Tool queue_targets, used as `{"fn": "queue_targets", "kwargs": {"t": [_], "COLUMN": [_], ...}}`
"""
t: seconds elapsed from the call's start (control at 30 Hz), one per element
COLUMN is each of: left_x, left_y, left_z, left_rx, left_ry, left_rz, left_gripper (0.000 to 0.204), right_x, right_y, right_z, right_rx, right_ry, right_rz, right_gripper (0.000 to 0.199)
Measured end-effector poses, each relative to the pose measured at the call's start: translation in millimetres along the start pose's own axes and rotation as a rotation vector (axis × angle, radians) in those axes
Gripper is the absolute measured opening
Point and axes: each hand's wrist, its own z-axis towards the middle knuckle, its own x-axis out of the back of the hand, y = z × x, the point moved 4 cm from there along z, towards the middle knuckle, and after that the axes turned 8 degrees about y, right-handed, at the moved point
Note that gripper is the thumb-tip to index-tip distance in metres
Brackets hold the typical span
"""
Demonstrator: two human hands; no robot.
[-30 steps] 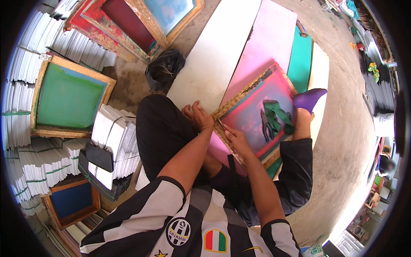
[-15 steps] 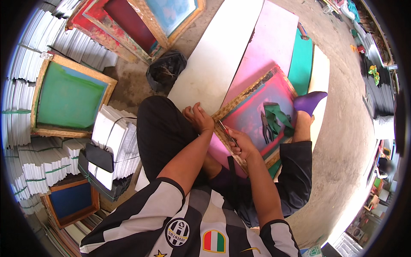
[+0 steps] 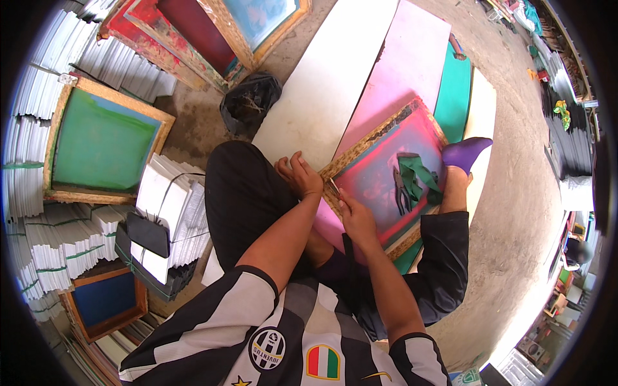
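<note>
A wooden-framed printing screen point(image 3: 380, 128) with pink-stained mesh lies slanted across my lap and the boards. My right hand point(image 3: 358, 222) is closed around a slim tool point(image 3: 333, 184), its pale metal tip against the frame's near-left side. Most of that tool is hidden in my fingers, so its kind does not show. At the frame's left corner rests my left hand point(image 3: 301, 176), fingers apart and slightly bent, holding nothing that I can see. Dark-handled pliers point(image 3: 402, 193) and a crumpled green cloth strip point(image 3: 420, 177) lie on the mesh.
White point(image 3: 328, 77), pink point(image 3: 409, 58) and green point(image 3: 452, 96) boards spread ahead. A black plastic bag point(image 3: 250, 106) sits beside them. Left are a green screen point(image 3: 106, 145), tied paper stacks point(image 3: 170, 206) and a blue screen point(image 3: 106, 301). More frames point(image 3: 193, 38) lean at far left.
My right hand has shifted slightly left and turned, hiding more of the tool along the frame's edge. The left hand stays nearly in place.
</note>
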Motion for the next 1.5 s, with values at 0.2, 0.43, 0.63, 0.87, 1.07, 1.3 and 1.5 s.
{"fn": "queue_targets", "kwargs": {"t": [0.2, 0.43, 0.63, 0.87, 1.07, 1.3, 1.5], "left_x": [-0.5, 1.9, 3.9, 0.0, -0.9, -0.4, 1.6], "left_y": [1.5, 0.5, 9.4, -1.1, 5.6, -8.3, -2.3], "left_z": [1.2, 1.0, 0.4, 1.7, -1.0, 1.0, -0.5], "left_rx": [-0.001, 0.023, 0.036, 0.043, 0.061, 0.077, 0.025], "left_ry": [-0.003, -0.028, -0.016, -0.001, -0.033, -0.016, -0.021], "left_rz": [-0.005, 0.003, 0.044, 0.053, 0.048, 0.029, 0.015], "left_gripper": [0.02, 0.021, 0.019, 0.018, 0.018, 0.019, 0.02], "right_x": [0.5, 4.9, -12.2, -9.6, -30.5, -13.6, -2.8], "right_y": [-4.1, -48.0, -43.7, -27.3, 27.8, 4.1, 12.6], "right_z": [-1.6, -1.2, 3.5, 1.5, 5.4, 2.8, 14.8], "right_rx": [0.022, -0.081, -0.09, -0.016, 0.178, 0.058, 0.057], "right_ry": [0.016, -0.136, -0.125, -0.119, 0.052, -0.098, -0.152], "right_rz": [-0.063, -0.448, -0.289, -0.248, 0.176, -0.302, -0.279], "right_gripper": [0.037, 0.039, 0.044, 0.044, 0.042, 0.041, 0.042]}}
